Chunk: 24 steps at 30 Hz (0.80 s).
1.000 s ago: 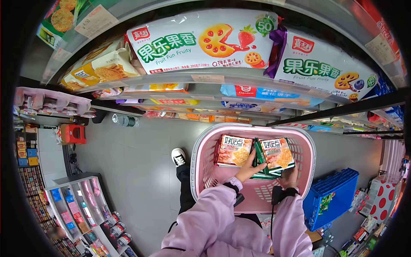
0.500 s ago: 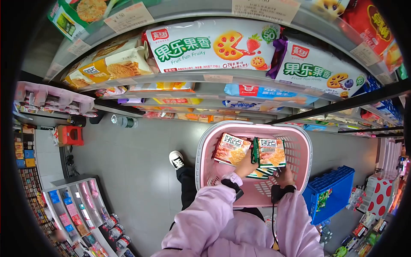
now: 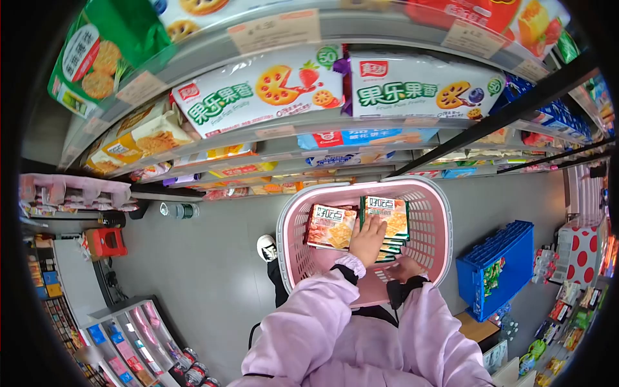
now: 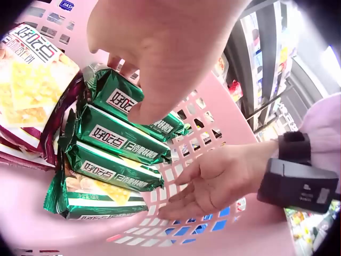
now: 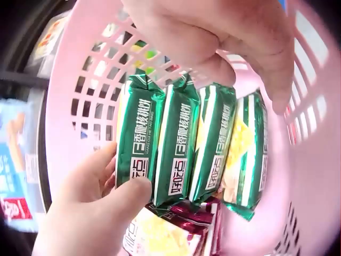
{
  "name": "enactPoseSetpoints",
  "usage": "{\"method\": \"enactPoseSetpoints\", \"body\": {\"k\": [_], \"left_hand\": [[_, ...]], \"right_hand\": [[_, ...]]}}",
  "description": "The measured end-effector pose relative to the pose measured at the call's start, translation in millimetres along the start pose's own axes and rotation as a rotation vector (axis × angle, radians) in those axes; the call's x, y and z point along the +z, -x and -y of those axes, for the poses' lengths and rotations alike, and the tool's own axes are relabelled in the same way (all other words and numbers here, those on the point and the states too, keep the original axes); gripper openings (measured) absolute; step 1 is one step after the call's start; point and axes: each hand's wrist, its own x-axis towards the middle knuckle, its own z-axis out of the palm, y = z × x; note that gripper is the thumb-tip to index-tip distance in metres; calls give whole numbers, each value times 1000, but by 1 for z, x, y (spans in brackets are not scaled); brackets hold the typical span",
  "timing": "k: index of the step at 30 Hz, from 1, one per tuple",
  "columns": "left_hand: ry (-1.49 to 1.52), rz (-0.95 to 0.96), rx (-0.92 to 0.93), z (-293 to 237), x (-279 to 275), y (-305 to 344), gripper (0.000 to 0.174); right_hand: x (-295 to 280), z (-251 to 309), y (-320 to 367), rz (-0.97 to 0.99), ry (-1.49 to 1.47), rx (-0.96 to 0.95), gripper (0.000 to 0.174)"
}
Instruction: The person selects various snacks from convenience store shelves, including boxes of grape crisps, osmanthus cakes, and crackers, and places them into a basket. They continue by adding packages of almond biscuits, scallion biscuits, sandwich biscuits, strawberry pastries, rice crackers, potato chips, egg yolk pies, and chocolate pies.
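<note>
Inside a pink basket [image 3: 441, 226], several green-edged cracker packs [image 3: 388, 214] lie stacked at the right, beside maroon-edged packs [image 3: 331, 227] at the left. My left hand [image 3: 369, 241] lies over the top green pack; in the right wrist view the left hand [image 5: 88, 205] has its thumb on the end green pack [image 5: 139, 138] and its fingers round the side. My right hand [image 3: 406, 267] is off the packs near the basket's front right; in the left wrist view this hand [image 4: 213, 178] shows its palm, fingers extended and holding nothing.
Shelves with large biscuit packs [image 3: 258, 90] rise just beyond the basket. A blue crate [image 3: 495, 267] stands on the floor at the right, and a display rack [image 3: 132, 342] at the lower left. A plastic bottle [image 3: 180, 210] lies on the floor.
My right hand has let go of the green packs and drawn back toward the basket's front. My left hand has moved onto the top green pack. The head view has shifted.
</note>
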Motion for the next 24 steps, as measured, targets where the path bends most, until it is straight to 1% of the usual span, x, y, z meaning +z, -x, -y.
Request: {"method": "enactPoseSetpoints", "body": {"k": [1,2,6,9,10,13,14,15,17,18,21,23,24], "left_hand": [[-3,5,-2,1,0,-2,51],[2,18,0,1,-1,-4,49],[23,43,6,1,-7,-7,46],[23,3,49,-1,-7,-4,47],[34,4,47,-2,-7,-2,49],[47,1,5,-7,-9,-1,51],[64,16,-13,-7,-10,-1,54],[52,12,-10,-7,-10,-1,53],[28,6,-9,-7,-8,-2,53],[25,19,-24,-8,-6,-2,54],[37,22,-38,-11,-9,-3,56],[28,23,-29,-12,-10,-5,54],[21,22,-26,-12,-12,-4,54]], "right_hand": [[10,0,-9,55,-389,114,29],[20,5,-15,66,-770,250,29],[45,29,-27,19,-1014,296,30],[50,10,-45,-20,-810,204,27],[53,0,-52,-86,-606,79,26],[61,-46,-86,-189,-329,-204,25],[60,-51,-96,-150,-353,-245,30],[61,-57,-103,-158,-425,-243,31],[61,-36,-100,-175,-567,-242,35],[63,-23,-100,-162,-809,-208,35],[60,-18,-100,-150,-1093,-21,33],[53,-13,-104,-216,-1443,288,32],[55,-25,-104,-105,-912,23,33]]}}
